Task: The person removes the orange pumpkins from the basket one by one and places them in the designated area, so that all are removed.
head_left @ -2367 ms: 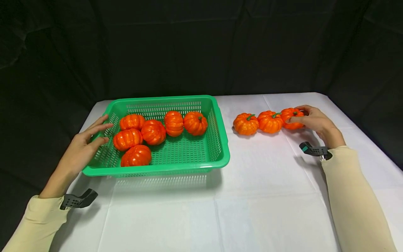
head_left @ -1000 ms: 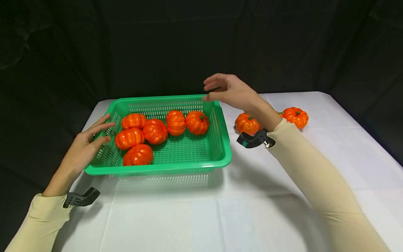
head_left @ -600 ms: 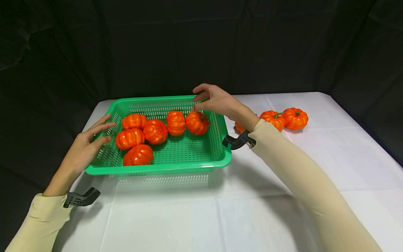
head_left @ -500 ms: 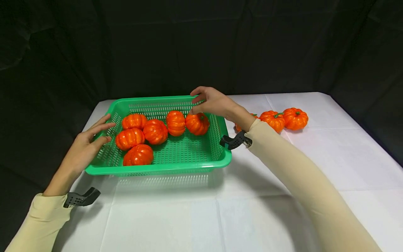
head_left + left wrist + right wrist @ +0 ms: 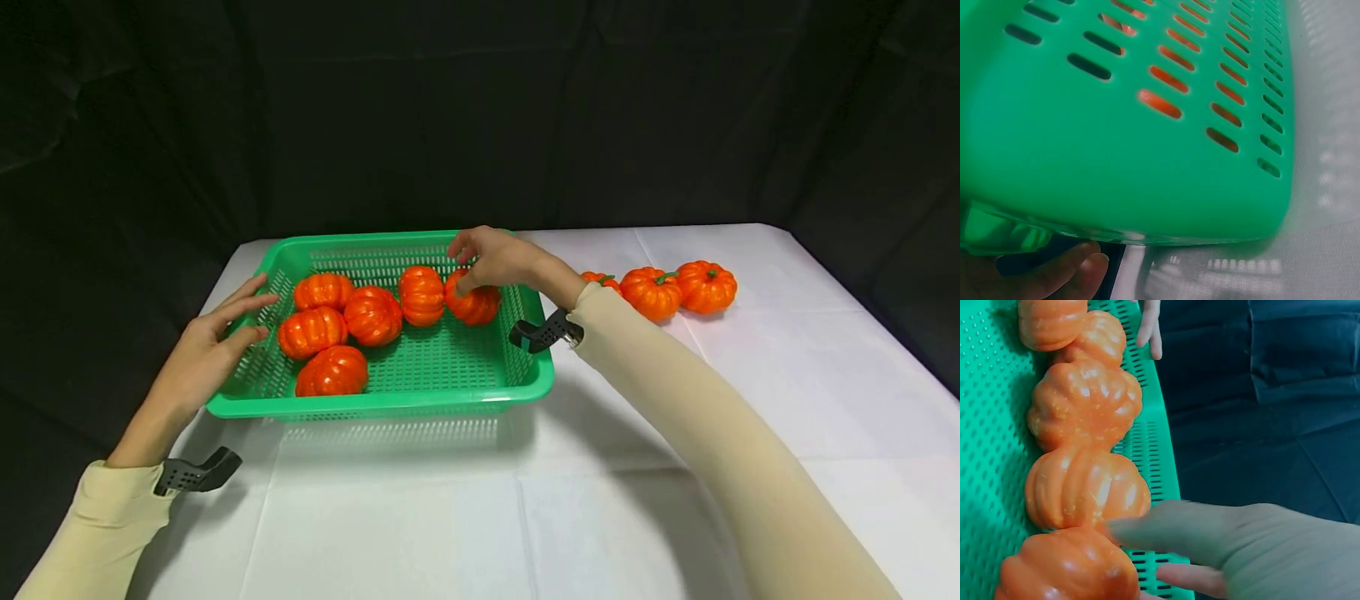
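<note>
In the head view, several orange pumpkins lie in a green plastic basket. My right hand is over the rightmost pumpkin inside it. The thumb lies at that pumpkin's upper left, and the fingers reach behind it, partly hidden. In the right wrist view, the thumb overlaps the neighbouring ribbed pumpkin, beside the lower pumpkin. My left hand stays at the basket's left rim, its fingers extended and spread. Two of its fingertips show beside the rim in the left wrist view.
Three more pumpkins sit in a row on the white tablecloth right of the basket; the nearest to it is partly behind my right wrist, beside the middle one and the far right one. A black cloth hangs behind.
My right hand has moved left from the pumpkins on the table, over the basket, then down to the rightmost pumpkin inside. My left hand stays at the rim.
</note>
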`<act>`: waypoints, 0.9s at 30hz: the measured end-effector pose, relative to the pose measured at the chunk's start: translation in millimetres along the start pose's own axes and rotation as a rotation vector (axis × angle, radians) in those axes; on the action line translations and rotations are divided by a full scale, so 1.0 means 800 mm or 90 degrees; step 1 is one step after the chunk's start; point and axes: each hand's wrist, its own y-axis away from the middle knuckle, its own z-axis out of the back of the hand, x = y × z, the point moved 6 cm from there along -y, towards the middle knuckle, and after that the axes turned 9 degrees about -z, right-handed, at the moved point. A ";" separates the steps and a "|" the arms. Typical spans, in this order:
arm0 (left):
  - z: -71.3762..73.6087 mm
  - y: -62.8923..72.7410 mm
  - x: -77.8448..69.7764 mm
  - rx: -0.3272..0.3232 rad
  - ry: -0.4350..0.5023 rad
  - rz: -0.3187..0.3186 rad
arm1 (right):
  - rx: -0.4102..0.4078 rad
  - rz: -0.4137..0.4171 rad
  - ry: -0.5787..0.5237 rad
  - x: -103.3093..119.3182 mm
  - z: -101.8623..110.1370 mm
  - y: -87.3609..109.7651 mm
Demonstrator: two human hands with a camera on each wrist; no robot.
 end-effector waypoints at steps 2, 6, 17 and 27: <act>0.000 0.000 -0.001 0.000 -0.001 0.000 | 0.002 -0.001 0.071 0.003 -0.004 -0.001; 0.002 0.002 -0.002 0.000 -0.001 0.000 | 0.011 -0.008 0.211 0.010 -0.016 -0.005; 0.003 0.002 -0.002 0.002 0.005 -0.006 | -0.019 0.043 0.289 0.013 -0.022 -0.006; 0.002 0.004 -0.002 0.001 0.004 -0.008 | -0.072 0.097 0.161 0.013 -0.011 0.014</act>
